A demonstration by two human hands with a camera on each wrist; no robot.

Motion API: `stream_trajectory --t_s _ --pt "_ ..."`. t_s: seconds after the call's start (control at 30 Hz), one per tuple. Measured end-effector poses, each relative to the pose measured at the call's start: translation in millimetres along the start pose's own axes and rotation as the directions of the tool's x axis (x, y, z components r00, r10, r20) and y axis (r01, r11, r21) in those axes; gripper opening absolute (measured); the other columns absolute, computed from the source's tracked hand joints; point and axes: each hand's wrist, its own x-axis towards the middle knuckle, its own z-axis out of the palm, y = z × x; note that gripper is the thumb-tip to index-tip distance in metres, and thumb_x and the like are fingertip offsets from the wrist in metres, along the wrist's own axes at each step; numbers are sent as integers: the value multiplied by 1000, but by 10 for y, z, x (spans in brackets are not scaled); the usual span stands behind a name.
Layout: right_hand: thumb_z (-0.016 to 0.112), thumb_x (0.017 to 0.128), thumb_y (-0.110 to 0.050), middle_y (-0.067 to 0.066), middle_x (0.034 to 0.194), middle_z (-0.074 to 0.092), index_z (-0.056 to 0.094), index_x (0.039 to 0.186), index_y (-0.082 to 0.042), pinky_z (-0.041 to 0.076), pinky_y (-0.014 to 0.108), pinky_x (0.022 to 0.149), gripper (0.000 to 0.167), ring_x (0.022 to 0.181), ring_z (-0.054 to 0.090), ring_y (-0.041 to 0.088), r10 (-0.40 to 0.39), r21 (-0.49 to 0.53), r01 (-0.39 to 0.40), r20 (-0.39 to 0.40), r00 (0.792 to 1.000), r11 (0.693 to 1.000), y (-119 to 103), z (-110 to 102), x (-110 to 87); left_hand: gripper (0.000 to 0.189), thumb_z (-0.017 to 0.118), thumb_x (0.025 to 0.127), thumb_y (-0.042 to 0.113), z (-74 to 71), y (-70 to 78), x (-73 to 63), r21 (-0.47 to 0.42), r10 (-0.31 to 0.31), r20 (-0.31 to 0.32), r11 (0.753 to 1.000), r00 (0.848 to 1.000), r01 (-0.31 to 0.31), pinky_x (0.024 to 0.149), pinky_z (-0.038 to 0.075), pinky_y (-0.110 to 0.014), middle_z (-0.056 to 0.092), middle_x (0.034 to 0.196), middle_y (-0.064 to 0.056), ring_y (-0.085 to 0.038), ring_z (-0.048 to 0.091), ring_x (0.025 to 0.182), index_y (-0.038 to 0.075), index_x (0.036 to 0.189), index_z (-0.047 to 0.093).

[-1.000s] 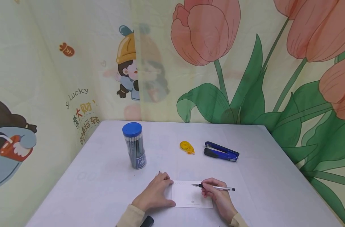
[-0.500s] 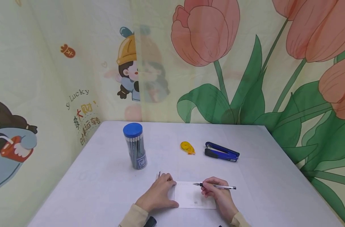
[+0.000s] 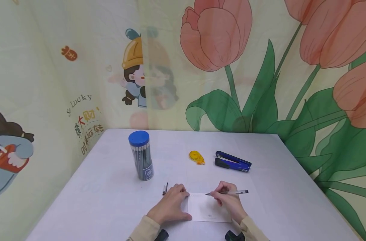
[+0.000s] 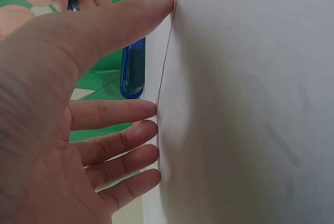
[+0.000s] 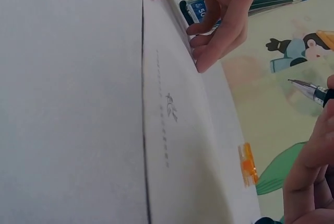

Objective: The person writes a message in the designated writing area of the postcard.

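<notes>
My left hand (image 3: 173, 204) rests at the left edge of a white paper card (image 3: 205, 209), thumb toward the near corner and fingers toward the far one. In the left wrist view its thumb and fingertips touch down along the edge, fingers mostly straight. My right hand (image 3: 229, 199) holds a clear-barrelled gel pen (image 3: 237, 192) between thumb and fingers, tip pointing left over the card's far part. The pen tip shows clear of the card in the right wrist view. Small grey print and a leaf-like mark (image 5: 171, 108) lie along the card's near side.
Beyond the left hand lies a small slim dark-and-clear piece (image 3: 165, 189). Further back stand a blue-lidded tub of pencils (image 3: 142, 157), a yellow correction tape (image 3: 196, 157) and a blue stapler (image 3: 233, 161). Printed curtains (image 3: 163, 117) hang behind the white table (image 3: 110, 187).
The card and my left hand have shifted a little to the right. My right hand has tipped the pen flatter, its tip staying above the card. The head view has swung slightly.
</notes>
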Motion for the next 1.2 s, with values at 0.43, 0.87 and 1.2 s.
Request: stream_trajectory --t_s 0.43,0.87,1.2 --pt "63 68 12 2 63 51 47 68 1 36 21 54 19 57 46 12 -94 -27 94 12 996 995 54 160 118 68 85 63 52 75 11 84 3 4 11 1000 1000 -4 82 44 -27 53 98 4 -10 43 87 9 113 70" --pt "61 70 11 1 63 49 48 66 -1 35 20 56 18 58 44 11 -162 -16 162 19 987 987 224 307 243 69 84 62 55 97 31 118 42 44 -26 998 999 -43 79 42 -26 52 96 5 -9 42 84 9 111 71" --pt "62 68 13 -2 62 50 48 64 -2 36 17 54 21 55 45 5 -281 -104 295 128 951 950 315 384 267 69 83 62 57 106 -2 79 47 62 -61 997 996 -59 77 39 -24 50 94 7 -8 41 83 9 110 71"
